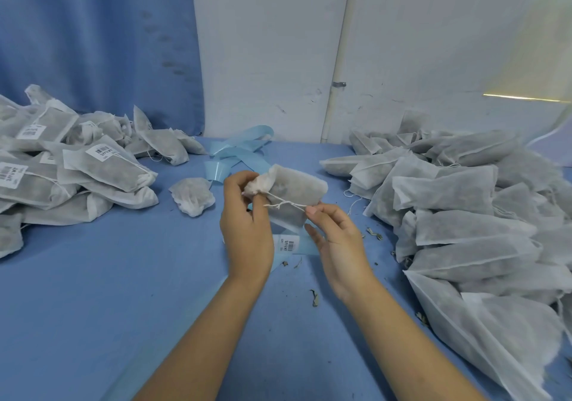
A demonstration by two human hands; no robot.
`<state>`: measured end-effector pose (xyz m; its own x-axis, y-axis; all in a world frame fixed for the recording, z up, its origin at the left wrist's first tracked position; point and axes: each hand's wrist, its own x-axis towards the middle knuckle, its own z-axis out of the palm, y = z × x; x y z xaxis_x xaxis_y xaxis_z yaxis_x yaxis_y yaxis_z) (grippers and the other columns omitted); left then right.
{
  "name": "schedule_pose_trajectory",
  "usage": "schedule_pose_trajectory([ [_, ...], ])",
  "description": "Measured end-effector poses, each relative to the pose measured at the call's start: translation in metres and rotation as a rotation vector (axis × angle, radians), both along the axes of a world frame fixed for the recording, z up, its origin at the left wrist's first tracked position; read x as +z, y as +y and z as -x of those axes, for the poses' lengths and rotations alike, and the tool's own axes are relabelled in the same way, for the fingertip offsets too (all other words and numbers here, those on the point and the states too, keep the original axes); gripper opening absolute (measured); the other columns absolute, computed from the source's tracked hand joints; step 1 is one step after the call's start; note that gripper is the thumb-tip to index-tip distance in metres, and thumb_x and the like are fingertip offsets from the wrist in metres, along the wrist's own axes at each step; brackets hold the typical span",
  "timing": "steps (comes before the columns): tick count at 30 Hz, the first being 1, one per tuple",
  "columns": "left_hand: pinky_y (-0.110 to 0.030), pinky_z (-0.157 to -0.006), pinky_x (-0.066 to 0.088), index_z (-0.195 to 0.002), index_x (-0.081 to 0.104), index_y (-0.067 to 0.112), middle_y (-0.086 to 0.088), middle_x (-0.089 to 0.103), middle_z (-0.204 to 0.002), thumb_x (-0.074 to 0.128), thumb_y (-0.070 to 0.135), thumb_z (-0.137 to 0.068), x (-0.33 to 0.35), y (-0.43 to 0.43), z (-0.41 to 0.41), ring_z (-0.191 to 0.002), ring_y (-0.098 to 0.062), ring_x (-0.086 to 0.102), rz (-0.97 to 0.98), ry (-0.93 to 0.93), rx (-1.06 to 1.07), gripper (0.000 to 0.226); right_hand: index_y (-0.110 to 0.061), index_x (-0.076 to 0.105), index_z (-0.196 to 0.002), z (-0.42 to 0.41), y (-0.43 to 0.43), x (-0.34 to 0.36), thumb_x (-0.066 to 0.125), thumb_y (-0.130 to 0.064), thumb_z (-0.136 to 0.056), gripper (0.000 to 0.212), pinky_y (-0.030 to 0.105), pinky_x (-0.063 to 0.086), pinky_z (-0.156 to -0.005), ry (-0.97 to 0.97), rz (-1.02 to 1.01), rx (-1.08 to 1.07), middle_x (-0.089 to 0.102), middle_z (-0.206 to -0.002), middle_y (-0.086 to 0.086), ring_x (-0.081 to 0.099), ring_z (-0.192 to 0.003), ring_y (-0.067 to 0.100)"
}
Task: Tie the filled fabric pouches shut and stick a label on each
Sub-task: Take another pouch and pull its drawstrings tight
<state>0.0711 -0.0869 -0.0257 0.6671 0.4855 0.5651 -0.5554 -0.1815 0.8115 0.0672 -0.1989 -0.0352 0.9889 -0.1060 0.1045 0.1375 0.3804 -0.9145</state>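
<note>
Head view: left hand (247,227) gripped a grey filled fabric pouch (298,187) by its neck, right hand (339,241) pinched its white drawstring (288,205).

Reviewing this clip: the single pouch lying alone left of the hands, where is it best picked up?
Pinch the lone pouch at its whiter, bunched near end, coming from above. That end looks like gathered, mostly empty fabric, easy to pinch; the rest bulges with filling. It lies flat, apart from the labelled pile.
</note>
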Motion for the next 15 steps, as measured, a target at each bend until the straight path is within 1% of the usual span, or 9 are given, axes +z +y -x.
schedule_pose_trajectory([
  [2,-0.007,-0.067,0.04,-0.092,0.049,0.036,0.034,0.058,-0.079,0.043,0.001,-0.095,0.003,-0.001,-0.002,-0.074,0.008,0.054,0.093,0.036,-0.038,0.035,-0.017,0.065,-0.075,0.0,0.002,0.001,0.066,-0.009,-0.086,0.014,0.022,0.047,-0.084,-0.006,0.017,-0.017,0.067,-0.078,-0.01,0.062,-0.076,0.002],
  [3,-0.008,-0.068,0.04,-0.09,0.051,0.033,0.03,0.059,-0.078,0.042,0.001,-0.095,0.004,-0.001,-0.003,-0.073,0.008,0.053,0.14,0.068,-0.065,0.033,-0.018,0.065,-0.075,0.0,0.003,0.001,0.067,-0.01,-0.086,0.014,0.024,0.047,-0.085,-0.006,0.024,-0.028,0.066,-0.077,-0.009,0.061,-0.075,0.003],
  [5,-0.018,-0.072,0.043,-0.088,0.054,0.027,0.019,0.059,-0.078,0.041,0.002,-0.095,0.006,0.0,-0.006,-0.074,0.0,0.054,0.245,0.136,-0.159,0.029,-0.02,0.064,-0.074,0.0,0.004,0.001,0.068,-0.012,-0.086,0.015,0.026,0.045,-0.083,-0.006,0.052,-0.061,0.064,-0.076,-0.008,0.058,-0.075,0.005],
  [7,-0.023,-0.069,0.047,-0.087,0.056,0.022,0.011,0.06,-0.077,0.039,0.002,-0.093,0.007,0.003,-0.007,-0.072,-0.003,0.056,0.366,0.173,-0.305,0.027,-0.022,0.064,-0.072,-0.001,0.005,0.002,0.068,-0.014,-0.086,0.017,0.024,0.045,-0.078,-0.002,0.06,-0.093,0.064,-0.076,-0.009,0.057,-0.073,0.005],
  [9,-0.019,-0.062,0.049,-0.091,0.058,0.021,0.012,0.063,-0.075,0.039,0.003,-0.088,0.005,0.006,-0.008,-0.069,-0.001,0.059,0.431,0.17,-0.439,0.026,-0.024,0.064,-0.071,-0.001,0.004,0.002,0.068,-0.014,-0.087,0.019,0.024,0.044,-0.075,0.006,0.039,-0.113,0.063,-0.078,-0.007,0.056,-0.073,0.007],
  [10,-0.019,-0.062,0.049,-0.097,0.057,0.019,0.012,0.064,-0.077,0.041,0.005,-0.082,0.004,0.008,-0.008,-0.07,-0.002,0.06,0.424,0.173,-0.488,0.026,-0.023,0.064,-0.071,-0.001,0.004,0.002,0.068,-0.015,-0.087,0.018,0.024,0.044,-0.074,0.011,0.03,-0.117,0.063,-0.079,-0.006,0.055,-0.073,0.007],
  [12,-0.025,-0.07,0.049,-0.11,0.05,0.018,0.009,0.061,-0.087,0.043,0.008,-0.067,-0.001,0.007,-0.009,-0.076,-0.006,0.058,0.359,0.205,-0.546,0.045,-0.022,0.064,-0.073,-0.001,0.004,0.003,0.068,-0.015,-0.087,0.016,0.023,0.045,-0.072,0.018,0.023,-0.122,0.062,-0.079,-0.005,0.055,-0.072,0.007],
  [14,-0.036,-0.079,0.049,-0.119,0.039,0.021,0.005,0.058,-0.099,0.046,0.008,-0.063,-0.004,0.004,-0.008,-0.086,-0.011,0.057,0.306,0.229,-0.571,0.058,-0.02,0.064,-0.076,-0.001,0.005,0.003,0.068,-0.015,-0.087,0.013,0.021,0.045,-0.07,0.019,0.006,-0.126,0.063,-0.081,-0.003,0.055,-0.073,0.008],
  [15,-0.038,-0.084,0.05,-0.121,0.035,0.022,0.002,0.058,-0.106,0.053,0.01,-0.063,-0.005,0.002,-0.007,-0.093,-0.014,0.059,0.287,0.23,-0.579,0.062,-0.019,0.064,-0.077,0.0,0.005,0.004,0.067,-0.015,-0.087,0.012,0.021,0.046,-0.069,0.018,-0.002,-0.126,0.063,-0.081,-0.003,0.055,-0.072,0.007],
])
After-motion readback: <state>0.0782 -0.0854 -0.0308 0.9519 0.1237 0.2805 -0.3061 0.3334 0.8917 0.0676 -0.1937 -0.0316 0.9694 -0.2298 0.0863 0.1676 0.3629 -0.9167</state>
